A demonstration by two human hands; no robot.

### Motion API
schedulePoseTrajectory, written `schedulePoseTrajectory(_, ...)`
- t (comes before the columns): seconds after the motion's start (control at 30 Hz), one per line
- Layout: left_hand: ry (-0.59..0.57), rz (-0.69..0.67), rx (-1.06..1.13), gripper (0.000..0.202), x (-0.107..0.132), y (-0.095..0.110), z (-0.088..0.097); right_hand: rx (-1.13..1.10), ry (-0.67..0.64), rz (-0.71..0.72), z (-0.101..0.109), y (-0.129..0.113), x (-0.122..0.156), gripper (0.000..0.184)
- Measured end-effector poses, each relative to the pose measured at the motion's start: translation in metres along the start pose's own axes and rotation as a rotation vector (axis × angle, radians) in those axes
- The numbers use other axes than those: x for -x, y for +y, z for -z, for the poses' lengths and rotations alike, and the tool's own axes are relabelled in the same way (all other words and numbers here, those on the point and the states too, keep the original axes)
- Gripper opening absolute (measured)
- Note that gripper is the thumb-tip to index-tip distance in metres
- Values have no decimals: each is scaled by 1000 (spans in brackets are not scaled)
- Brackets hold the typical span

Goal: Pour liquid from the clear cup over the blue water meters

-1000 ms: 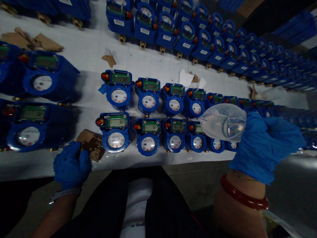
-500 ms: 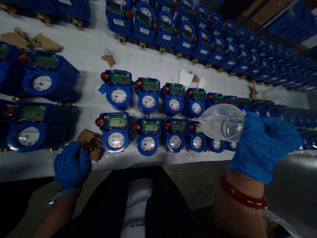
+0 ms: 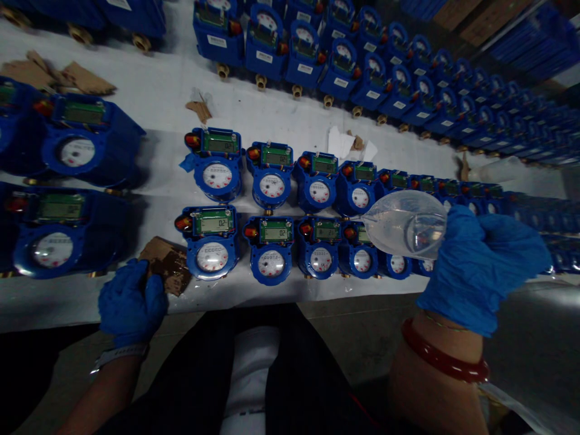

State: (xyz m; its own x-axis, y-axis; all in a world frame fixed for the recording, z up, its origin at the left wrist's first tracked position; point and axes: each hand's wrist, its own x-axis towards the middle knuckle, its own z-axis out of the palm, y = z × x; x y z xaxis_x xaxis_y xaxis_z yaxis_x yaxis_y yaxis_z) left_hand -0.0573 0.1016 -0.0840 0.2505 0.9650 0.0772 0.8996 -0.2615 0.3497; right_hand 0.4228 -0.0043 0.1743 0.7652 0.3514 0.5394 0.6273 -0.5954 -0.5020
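The right hand (image 3: 480, 266) in a blue glove squeezes a clear plastic bag of liquid (image 3: 405, 225), its tip pointing down over the blue round water meters (image 3: 319, 249). The left hand (image 3: 131, 302), fingers curled, rests on a torn brown cardboard scrap (image 3: 167, 266) at the white table (image 3: 158, 96) edge.

Gloves on left hand (image 3: 131, 305) and right hand (image 3: 483, 266): thin blue rubber, matt, wrinkled. Bag (image 3: 405, 225) in the right grip: clear soft plastic film, glossy. Cardboard scrap (image 3: 167, 264) by the left hand: brown, rough, torn. Water meters (image 3: 212, 240): blue glossy plastic housings, clear dial windows, brass-coloured metal fittings. Bench (image 3: 158, 96): white, smooth, matt sheet. Bracelet (image 3: 446, 360): red, polished.
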Motion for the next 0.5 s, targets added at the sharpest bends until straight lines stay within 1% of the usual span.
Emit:
schedulePoseTrajectory(0.23, 8, 30, 19, 60, 2, 0, -1, -34, 16, -25, -3, 8, 0, 46)
schedulePoseTrajectory(0.37, 0, 20, 21, 60, 2, -1, -1, -37, 8, -41, -5, 8, 1, 45)
schedulePoseTrajectory(0.5, -7, 11, 6, 60, 0, 1, 0, -138, 29, -101, -8, 10, 2, 43)
